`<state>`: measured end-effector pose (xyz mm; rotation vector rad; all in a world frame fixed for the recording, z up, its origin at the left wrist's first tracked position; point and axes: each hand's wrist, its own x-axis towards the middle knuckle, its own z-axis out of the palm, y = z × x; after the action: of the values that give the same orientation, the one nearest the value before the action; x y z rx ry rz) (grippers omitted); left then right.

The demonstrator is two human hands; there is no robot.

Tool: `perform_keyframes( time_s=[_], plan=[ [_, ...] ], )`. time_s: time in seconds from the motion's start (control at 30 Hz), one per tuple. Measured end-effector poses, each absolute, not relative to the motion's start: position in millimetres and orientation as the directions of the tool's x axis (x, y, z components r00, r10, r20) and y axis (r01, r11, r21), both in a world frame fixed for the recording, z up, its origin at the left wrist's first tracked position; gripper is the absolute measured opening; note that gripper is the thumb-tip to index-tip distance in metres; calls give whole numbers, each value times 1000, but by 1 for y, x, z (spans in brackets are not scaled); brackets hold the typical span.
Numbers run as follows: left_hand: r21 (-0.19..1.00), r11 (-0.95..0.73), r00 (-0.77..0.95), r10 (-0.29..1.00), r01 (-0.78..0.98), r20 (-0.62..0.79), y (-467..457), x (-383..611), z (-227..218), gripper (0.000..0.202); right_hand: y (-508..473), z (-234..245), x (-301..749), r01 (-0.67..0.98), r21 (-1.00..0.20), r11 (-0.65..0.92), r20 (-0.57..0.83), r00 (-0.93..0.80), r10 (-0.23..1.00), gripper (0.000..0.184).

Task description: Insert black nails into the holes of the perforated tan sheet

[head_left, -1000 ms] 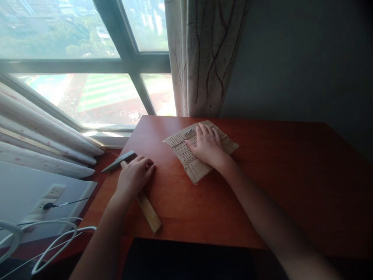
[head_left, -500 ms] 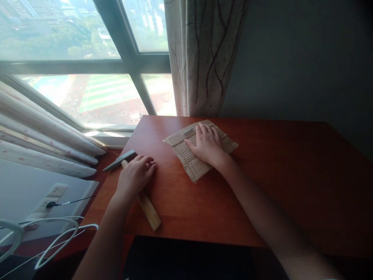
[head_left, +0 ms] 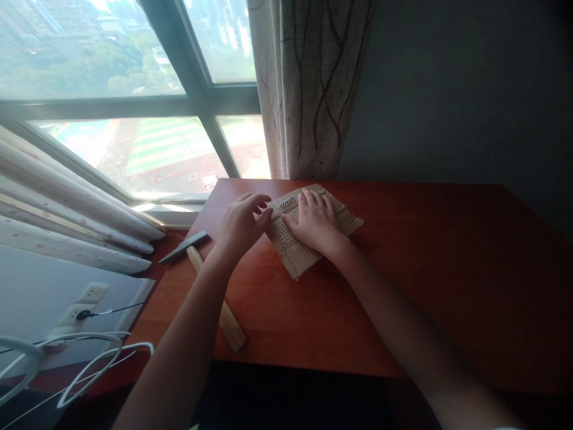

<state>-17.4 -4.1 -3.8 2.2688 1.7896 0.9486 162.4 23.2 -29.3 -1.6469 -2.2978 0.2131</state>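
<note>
Right hand (head_left: 317, 224) lying flat on a tan perforated cardboard sheet (head_left: 295, 255) on a reddish-brown wooden table (head_left: 425, 275), left hand (head_left: 239, 227) touching the sheet's left edge, wooden-handled hammer (head_left: 224, 310) lying just beside the left forearm, patterned curtain (head_left: 308, 83) hanging behind

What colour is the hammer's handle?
Pale, light wood; the hammer shows best in the head view.

Bare table (head_left: 447, 286) right of cardboard (head_left: 304, 257); hammer (head_left: 210, 286) blocks left.

1. The table (head_left: 403, 286) is smooth reddish wood with a soft sheen
2. The perforated board (head_left: 295, 260) looks like matt, rough cardboard
3. The hammer (head_left: 230, 325) has a pale wooden handle and dull dark metal head
</note>
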Motion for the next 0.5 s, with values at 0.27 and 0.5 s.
perform_keyframes(
  time_s=[0.27, 0.5],
  plan=[
    [304, -312, 192, 911, 900, 365, 30, 0, -7, 16, 22, -29, 162, 898, -288, 334, 200, -285, 938, 75],
    [553, -348, -62, 804, 757, 592, 28, -2, 8, 12, 21, -26, 162, 898, -303, 320, 155, -284, 946, 77]
  ],
)
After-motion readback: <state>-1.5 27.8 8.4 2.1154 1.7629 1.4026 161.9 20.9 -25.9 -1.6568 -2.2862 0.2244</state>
